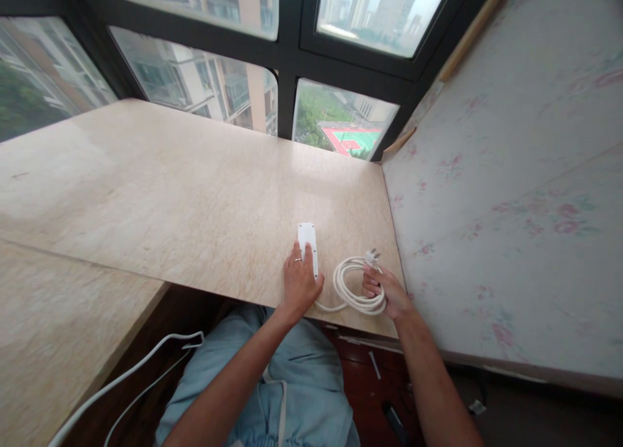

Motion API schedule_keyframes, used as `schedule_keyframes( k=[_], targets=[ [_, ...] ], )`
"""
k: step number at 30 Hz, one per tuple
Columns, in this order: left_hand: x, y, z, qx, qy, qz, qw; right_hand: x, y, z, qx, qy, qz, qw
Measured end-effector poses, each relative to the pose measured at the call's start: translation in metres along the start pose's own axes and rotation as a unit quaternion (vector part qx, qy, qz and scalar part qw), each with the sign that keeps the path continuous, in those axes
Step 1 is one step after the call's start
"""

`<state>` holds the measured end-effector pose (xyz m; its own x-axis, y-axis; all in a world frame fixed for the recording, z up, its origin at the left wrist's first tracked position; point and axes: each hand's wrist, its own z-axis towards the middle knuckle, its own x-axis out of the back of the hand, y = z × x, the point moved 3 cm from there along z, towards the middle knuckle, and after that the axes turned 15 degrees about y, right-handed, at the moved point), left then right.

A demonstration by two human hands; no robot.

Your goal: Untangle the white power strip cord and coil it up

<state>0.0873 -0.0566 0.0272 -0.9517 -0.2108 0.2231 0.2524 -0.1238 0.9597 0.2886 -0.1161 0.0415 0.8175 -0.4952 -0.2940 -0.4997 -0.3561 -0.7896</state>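
Note:
A white power strip (307,234) lies on the marble-look sill, its plain back with small screws facing up. Over its near half, my left hand (300,279) grips it, fingers along the left side and top, thumb at the right. From its near end a white cord runs right into a coiled cable (346,290) in several loops. My right hand (382,290) is closed around the right side of that coil, close to the plug (372,257), whose metal prongs point up and away. The palm side of my right hand is partly hidden.
The stone sill (204,194) reaches back to dark-framed windows (287,103). A flowered wall (511,220) bounds the right side. White tubing (131,369) hangs at lower left near my legs. A dark object (395,422) lies on the reddish floor.

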Motion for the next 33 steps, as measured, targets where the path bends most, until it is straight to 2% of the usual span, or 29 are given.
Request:
schedule_keyframes(
  k=[2,4,8,11,14,17,19,23,26,29,31,33],
  targets=[
    [-0.003,-0.003,0.004,-0.006,-0.011,-0.008,1.000,0.003,0.000,0.000,-0.004,-0.008,-0.066,0.998],
    [-0.006,-0.006,0.012,-0.012,-0.030,-0.027,0.999,0.003,0.001,0.000,-0.024,-0.042,-0.136,0.989],
    [-0.015,-0.009,0.032,-0.038,-0.113,-0.080,0.990,-0.001,0.002,0.006,-0.047,-0.128,-0.249,0.959],
    [-0.023,-0.012,0.041,-0.083,-0.190,-0.083,0.975,-0.007,0.001,0.011,-0.007,-0.160,-0.311,0.937],
    [-0.027,-0.013,0.043,-0.134,-0.202,-0.054,0.969,-0.011,0.000,0.014,0.058,-0.172,-0.333,0.925],
    [-0.025,-0.008,0.037,-0.171,-0.171,0.017,0.970,-0.010,0.000,0.013,0.096,-0.160,-0.337,0.923],
    [-0.023,0.000,0.032,-0.184,-0.150,0.116,0.965,-0.008,0.000,0.012,0.102,-0.146,-0.341,0.923],
    [-0.020,0.020,0.026,-0.181,-0.146,0.303,0.924,-0.008,0.002,0.012,0.102,-0.125,-0.347,0.924],
    [-0.018,0.027,0.030,-0.155,-0.158,0.325,0.919,-0.009,0.004,0.013,0.113,-0.109,-0.354,0.922],
    [-0.015,0.021,0.038,-0.087,-0.146,0.250,0.953,-0.012,0.004,0.014,0.129,-0.097,-0.353,0.921],
    [-0.012,0.011,0.044,-0.002,-0.145,0.143,0.979,-0.014,0.002,0.014,0.140,-0.095,-0.347,0.922],
    [-0.011,0.001,0.047,0.119,-0.151,0.012,0.981,-0.016,0.001,0.013,0.146,-0.099,-0.336,0.925]
  ],
)
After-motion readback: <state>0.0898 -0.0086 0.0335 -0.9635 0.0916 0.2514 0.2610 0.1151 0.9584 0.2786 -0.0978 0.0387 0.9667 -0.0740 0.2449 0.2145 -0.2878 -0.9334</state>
